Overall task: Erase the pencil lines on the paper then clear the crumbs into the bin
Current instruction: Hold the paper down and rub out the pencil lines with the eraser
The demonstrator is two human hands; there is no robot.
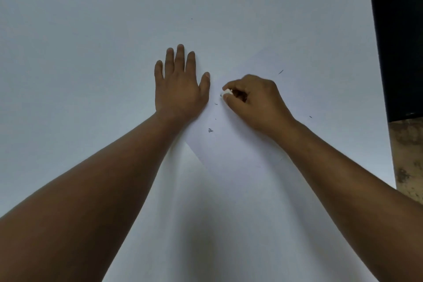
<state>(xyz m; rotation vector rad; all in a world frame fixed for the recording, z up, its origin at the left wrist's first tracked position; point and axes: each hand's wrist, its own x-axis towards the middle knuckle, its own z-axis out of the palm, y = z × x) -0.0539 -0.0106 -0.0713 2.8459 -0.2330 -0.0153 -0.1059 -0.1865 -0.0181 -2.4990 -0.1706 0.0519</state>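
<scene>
the thin, light, easily creased white paper sheet, mid-table, is pinned by the flat, open left hand while the small white eraser is pinched in the right hand.

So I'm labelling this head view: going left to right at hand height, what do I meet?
left hand flat on the paper's edge → white eraser → right hand pinching it → dark crumb → another crumb → dark object beyond the table edge.
</scene>
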